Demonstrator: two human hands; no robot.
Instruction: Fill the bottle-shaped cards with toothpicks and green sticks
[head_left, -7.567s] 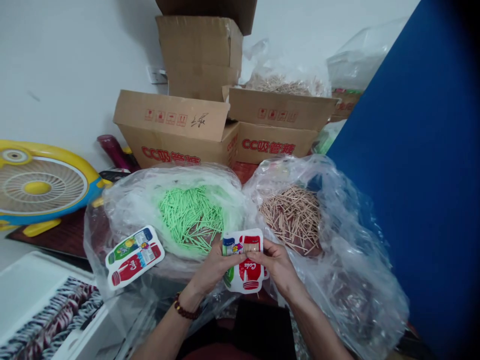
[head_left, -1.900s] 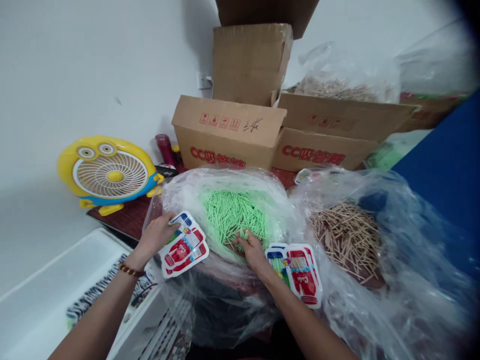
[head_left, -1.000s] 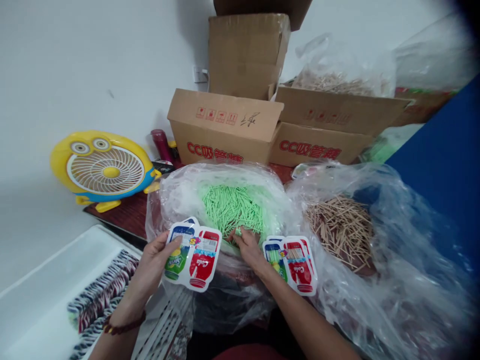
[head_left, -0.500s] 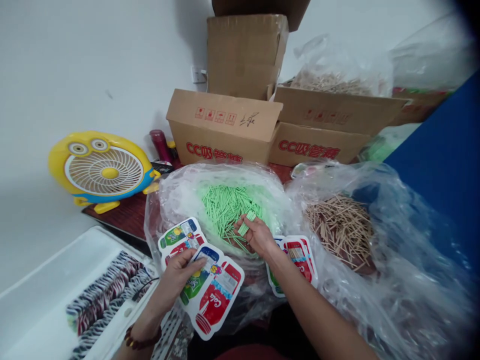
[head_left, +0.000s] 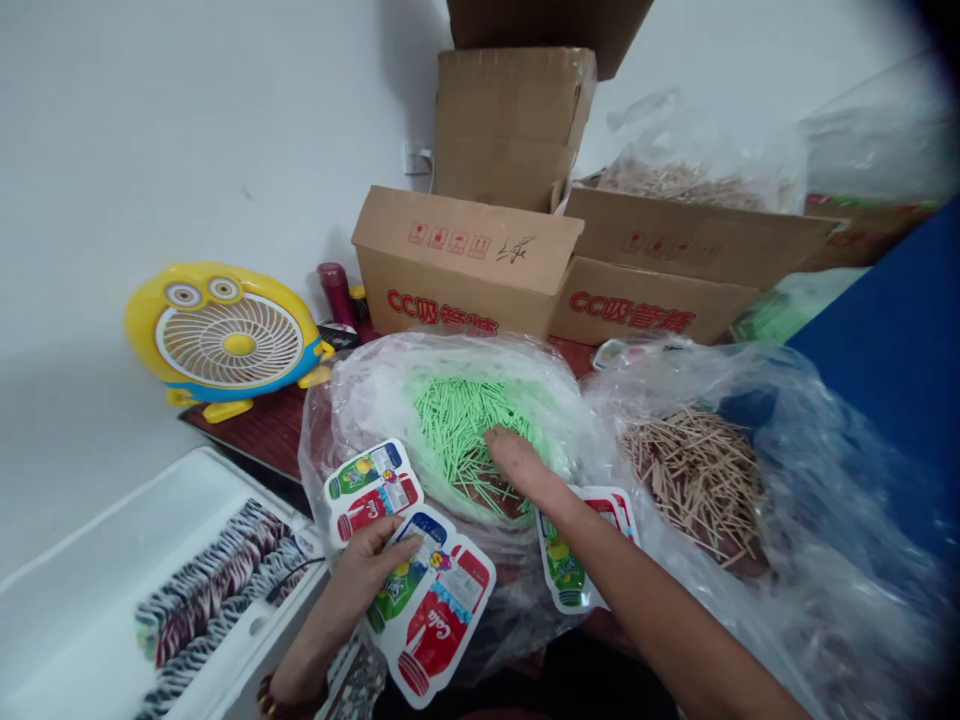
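Note:
My left hand [head_left: 375,565] is closed on the edge of a flat drink-shaped packet [head_left: 442,610], printed with a green Sprite and a red Cola cup. A similar packet [head_left: 373,490] lies just beyond it on the plastic. My right hand [head_left: 517,460] reaches down into a heap of thin green sticks [head_left: 465,425] inside an open clear plastic bag [head_left: 360,375]. Its fingertips are hidden, so their grip does not show. Under my right forearm lie more of these packets [head_left: 562,565], partly covered.
To the right, another clear bag holds brown sticks [head_left: 694,480]. A white foam box [head_left: 75,560] with rows of packed pouches stands at left. Behind are a yellow fan [head_left: 238,345], a dark red bottle [head_left: 335,292] and cardboard boxes [head_left: 457,270]. A blue panel [head_left: 885,320] borders the right.
My right hand, which held a small bundle of green sticks above the heap, has turned down into the heap; the bundle is out of sight. My left hand keeps the packet. The view shifted slightly.

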